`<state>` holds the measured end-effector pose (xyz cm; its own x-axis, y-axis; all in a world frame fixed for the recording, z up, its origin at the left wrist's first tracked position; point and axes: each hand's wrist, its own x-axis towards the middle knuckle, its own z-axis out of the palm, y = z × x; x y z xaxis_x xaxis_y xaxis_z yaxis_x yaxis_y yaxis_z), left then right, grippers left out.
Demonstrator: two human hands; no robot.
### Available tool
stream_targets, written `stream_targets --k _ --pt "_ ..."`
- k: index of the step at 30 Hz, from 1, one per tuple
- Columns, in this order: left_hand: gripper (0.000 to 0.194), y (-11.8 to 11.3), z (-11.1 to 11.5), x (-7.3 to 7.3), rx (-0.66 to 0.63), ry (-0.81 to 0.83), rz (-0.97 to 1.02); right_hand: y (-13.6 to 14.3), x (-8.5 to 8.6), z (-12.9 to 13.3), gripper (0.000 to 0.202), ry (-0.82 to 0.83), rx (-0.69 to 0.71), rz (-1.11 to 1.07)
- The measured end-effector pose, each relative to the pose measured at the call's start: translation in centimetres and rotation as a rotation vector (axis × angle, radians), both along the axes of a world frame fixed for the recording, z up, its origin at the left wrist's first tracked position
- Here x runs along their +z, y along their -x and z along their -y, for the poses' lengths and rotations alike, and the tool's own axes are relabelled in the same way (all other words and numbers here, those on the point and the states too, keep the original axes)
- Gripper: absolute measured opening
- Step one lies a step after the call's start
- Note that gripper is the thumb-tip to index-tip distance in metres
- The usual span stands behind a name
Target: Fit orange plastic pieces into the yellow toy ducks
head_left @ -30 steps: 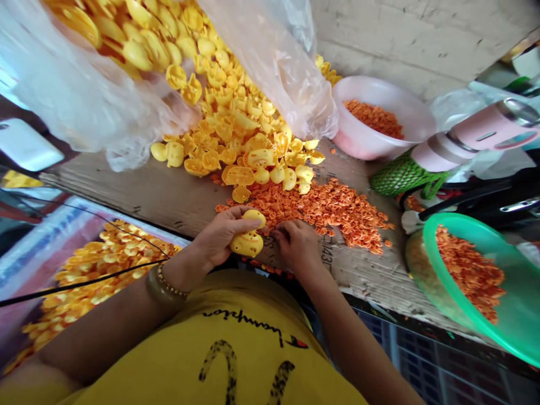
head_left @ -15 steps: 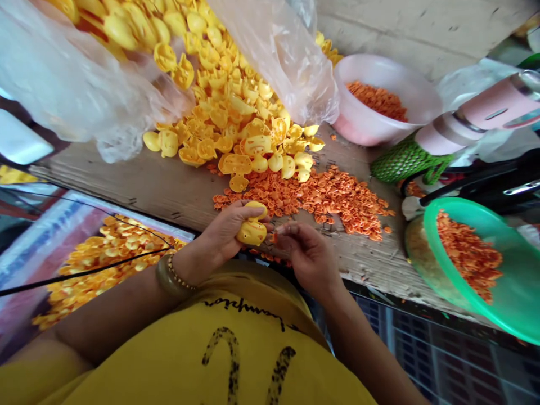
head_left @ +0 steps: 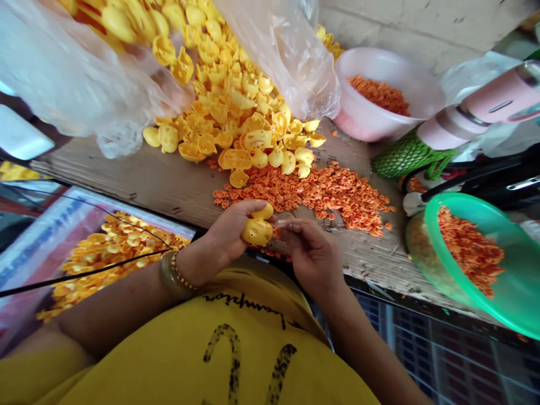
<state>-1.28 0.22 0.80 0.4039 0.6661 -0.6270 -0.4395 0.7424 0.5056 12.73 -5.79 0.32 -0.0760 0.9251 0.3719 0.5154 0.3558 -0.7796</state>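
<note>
My left hand (head_left: 230, 230) is closed around a yellow plastic duck piece (head_left: 257, 232), a rounded shell with small holes. My right hand (head_left: 314, 250) meets it from the right, thumb and fingers pinched on a small orange plastic piece (head_left: 276, 231) at the duck's edge. How far the orange piece sits in the duck cannot be made out. Just beyond both hands, loose orange pieces (head_left: 337, 194) lie spread on the cardboard-covered table (head_left: 169, 180). Behind them rises a heap of yellow duck shells (head_left: 228, 107).
Clear plastic bags (head_left: 291, 62) flank the heap. On the right are a pale pink bowl (head_left: 363, 126) and a green bowl (head_left: 439, 247), both with orange pieces, and a pink bottle (head_left: 491, 98) in green netting. Below left, a box (head_left: 122, 199) holds yellow pieces; a black cable (head_left: 84, 275) crosses it.
My left hand has shifted slightly right with the duck piece, which has turned a little. The orange piece in my right hand is now against the duck's edge.
</note>
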Motion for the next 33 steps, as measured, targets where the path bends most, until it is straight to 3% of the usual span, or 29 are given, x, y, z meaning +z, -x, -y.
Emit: stream_targets --k 3,6,16,22,24,27,30,33 --pt "0.018 -0.2 0.2 0.4 0.050 0.001 0.022 0.1 0.0 -0.1 0.018 -0.048 -0.038 -0.042" --pt "0.017 -0.4 0.3 0.6 0.076 0.002 0.015 0.1 0.2 -0.4 0.017 -0.104 0.028 0.011" --pt "0.015 -0.4 0.4 0.3 -0.017 -0.024 -0.043 -0.2 1.2 -1.0 0.018 -0.160 0.184 0.277" --pt "0.015 -0.3 0.4 0.3 -0.031 -0.050 -0.086 0.7 0.7 -0.2 0.023 -0.233 0.157 0.462" --pt "0.012 -0.2 0.4 -0.1 0.001 -0.071 -0.096 0.7 0.2 -0.2 0.023 -0.193 0.157 0.379" --pt "0.011 0.1 0.3 -0.8 0.003 -0.102 -0.072 0.0 0.0 -0.2 0.022 0.014 0.194 0.097" --pt "0.012 0.3 0.3 -0.8 0.020 -0.135 -0.075 -0.8 0.5 0.0 0.021 0.225 0.089 -0.130" --pt "0.023 0.4 0.6 -0.2 0.043 -0.146 -0.139 -0.6 1.2 0.5 0.029 0.328 -0.004 0.021"
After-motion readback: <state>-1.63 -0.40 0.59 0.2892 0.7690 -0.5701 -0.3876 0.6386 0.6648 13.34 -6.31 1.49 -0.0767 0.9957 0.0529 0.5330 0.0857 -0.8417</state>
